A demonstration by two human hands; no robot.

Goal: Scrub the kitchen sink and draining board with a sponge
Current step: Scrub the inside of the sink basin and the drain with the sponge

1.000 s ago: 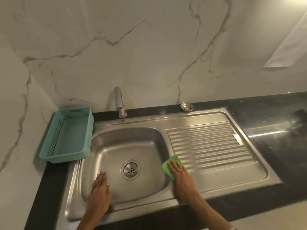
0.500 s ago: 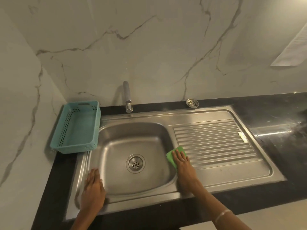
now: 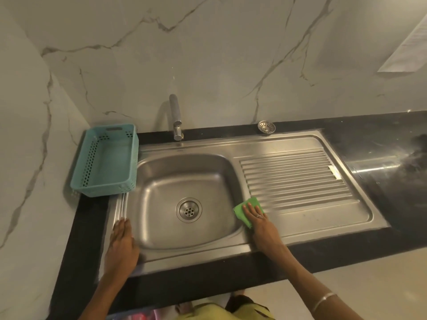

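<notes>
**Sponge parked on the sink's divider strip, right hand flat on top**

Sponge, bright green, sat on the steel strip between the sink basin and the draining board, at the near-left corner of the ribbed part. Was pinned down by the right hand, fingers straight and laid flat over it, not curled around it. Ring on one finger, bangle further up that arm.

Left hand was resting palm-down on the sink's front-left rim, fingers straight and together, holding nothing.

Drain was sitting mid-basin. Tap stood at the back edge of the counter, with a loose strainer further right along that same back edge. Teal basket was tucked in the counter's back-left corner, just beside the sink, overlapping its left rim.
</notes>
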